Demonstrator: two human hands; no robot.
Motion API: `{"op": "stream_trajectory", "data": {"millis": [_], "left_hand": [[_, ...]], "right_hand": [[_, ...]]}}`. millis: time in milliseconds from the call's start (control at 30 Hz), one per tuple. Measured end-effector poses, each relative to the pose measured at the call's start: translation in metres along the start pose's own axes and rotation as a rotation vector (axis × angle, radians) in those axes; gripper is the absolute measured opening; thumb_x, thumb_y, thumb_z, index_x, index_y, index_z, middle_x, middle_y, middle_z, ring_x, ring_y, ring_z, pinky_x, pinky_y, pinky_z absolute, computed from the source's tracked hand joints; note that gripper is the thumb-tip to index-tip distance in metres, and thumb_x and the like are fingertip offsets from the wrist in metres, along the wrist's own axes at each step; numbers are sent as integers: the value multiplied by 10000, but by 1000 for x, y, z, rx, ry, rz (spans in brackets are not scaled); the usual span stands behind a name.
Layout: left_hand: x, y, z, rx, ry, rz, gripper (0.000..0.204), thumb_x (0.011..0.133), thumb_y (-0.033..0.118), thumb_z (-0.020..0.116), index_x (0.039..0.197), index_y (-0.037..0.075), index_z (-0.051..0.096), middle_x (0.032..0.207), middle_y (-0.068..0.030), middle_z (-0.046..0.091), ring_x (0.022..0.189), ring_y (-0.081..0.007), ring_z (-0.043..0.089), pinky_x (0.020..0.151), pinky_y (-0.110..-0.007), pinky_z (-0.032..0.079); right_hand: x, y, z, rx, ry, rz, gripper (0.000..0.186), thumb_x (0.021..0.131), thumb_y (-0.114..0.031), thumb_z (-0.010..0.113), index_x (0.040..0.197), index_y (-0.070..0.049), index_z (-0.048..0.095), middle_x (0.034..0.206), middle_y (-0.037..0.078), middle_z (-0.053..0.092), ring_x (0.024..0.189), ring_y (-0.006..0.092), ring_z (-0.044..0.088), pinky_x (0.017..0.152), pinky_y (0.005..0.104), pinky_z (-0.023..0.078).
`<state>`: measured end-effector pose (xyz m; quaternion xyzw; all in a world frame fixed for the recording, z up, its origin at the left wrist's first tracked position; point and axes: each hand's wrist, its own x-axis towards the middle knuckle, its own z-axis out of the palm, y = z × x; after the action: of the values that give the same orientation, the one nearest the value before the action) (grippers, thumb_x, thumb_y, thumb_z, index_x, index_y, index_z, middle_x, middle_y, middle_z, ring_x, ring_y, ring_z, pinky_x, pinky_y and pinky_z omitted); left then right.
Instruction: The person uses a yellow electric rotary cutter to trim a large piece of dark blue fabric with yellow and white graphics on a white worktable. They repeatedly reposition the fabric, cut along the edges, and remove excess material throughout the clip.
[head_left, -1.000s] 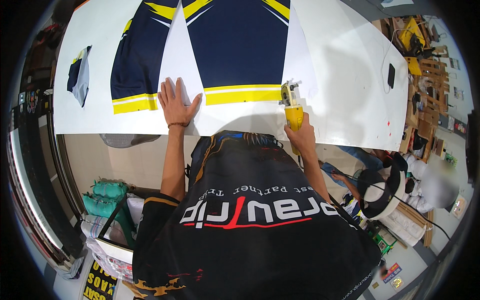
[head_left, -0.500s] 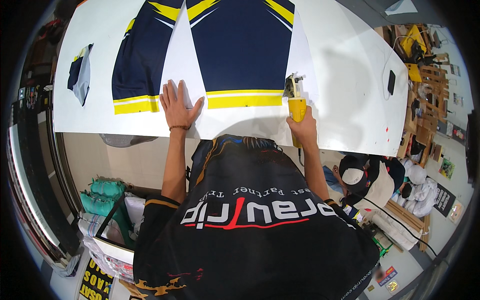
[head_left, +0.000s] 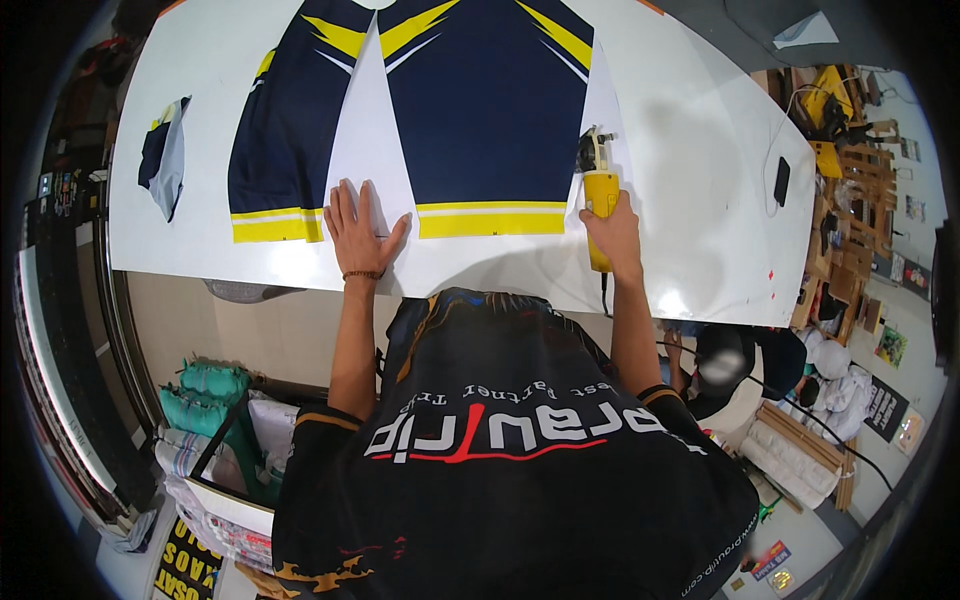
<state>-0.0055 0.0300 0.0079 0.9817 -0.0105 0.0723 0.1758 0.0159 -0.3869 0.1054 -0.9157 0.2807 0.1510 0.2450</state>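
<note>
My left hand (head_left: 360, 238) lies flat, fingers spread, on the white strip (head_left: 362, 150) between two navy-and-yellow printed fabric panels, the left one (head_left: 278, 160) and the middle one (head_left: 480, 130). My right hand (head_left: 614, 230) is wrapped around a yellow electric cutter (head_left: 602, 185), whose metal head sits at the middle panel's right edge, beside a narrow white margin, its cable hanging down. A small crumpled navy, grey and yellow piece (head_left: 163, 155) lies at the table's left.
The white table (head_left: 700, 220) curves across the view. A black rectangular device (head_left: 782, 180) with a white cable lies on its right. A co-worker (head_left: 735, 375) crouches below the right edge. Green bundles (head_left: 210, 395) stand lower left, a rail machine (head_left: 70, 380) far left, wooden pieces (head_left: 855, 190) far right.
My right hand and the cutter have moved away from me along the middle panel's right edge. The co-worker has shifted beside the table. My left hand stays flat between the panels.
</note>
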Motion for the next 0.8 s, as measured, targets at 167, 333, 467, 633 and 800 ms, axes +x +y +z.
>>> {"op": "stream_trajectory", "data": {"millis": [167, 333, 467, 633, 800], "left_hand": [[-1, 0, -1, -4, 5, -8, 876, 878, 554, 770, 1559, 72, 502, 1656, -292, 364, 1554, -486, 298, 1253, -643, 242], [-1, -5, 6, 55, -26, -49, 944, 855, 685, 711, 1589, 128, 504, 1700, -236, 344, 1601, -418, 267, 1317, -583, 164], [0, -4, 5, 43, -37, -61, 942, 858, 687, 710, 1589, 129, 504, 1701, -234, 341, 1605, -412, 261, 1319, -580, 157], [-1, -4, 6, 38, -32, -65, 952, 855, 696, 707, 1595, 135, 496, 1707, -229, 333, 1613, -400, 246, 1322, -580, 151], [-1, -5, 6, 34, -35, -75, 963, 853, 721, 684, 1604, 152, 486, 1719, -216, 318, 1619, -394, 238, 1322, -580, 154]], "right_hand": [[31, -14, -3, -22, 8, 24, 647, 800, -349, 804, 1279, -15, 523, 1146, 288, 732, 1049, 478, 728, 908, 544, 589], [57, -29, -10, -27, 26, 33, 654, 804, -360, 808, 1279, -11, 524, 1158, 292, 731, 1065, 467, 732, 923, 542, 591], [78, -36, -15, -39, 21, 31, 676, 813, -376, 807, 1301, -5, 522, 1183, 291, 726, 1088, 464, 729, 944, 537, 590], [104, -47, -20, -41, 38, 32, 714, 817, -387, 808, 1342, 1, 518, 1223, 289, 719, 1112, 454, 727, 971, 532, 585], [133, -60, -29, -27, 52, 6, 738, 794, -381, 813, 1348, 28, 547, 1230, 290, 716, 1109, 422, 732, 962, 497, 585]]}}
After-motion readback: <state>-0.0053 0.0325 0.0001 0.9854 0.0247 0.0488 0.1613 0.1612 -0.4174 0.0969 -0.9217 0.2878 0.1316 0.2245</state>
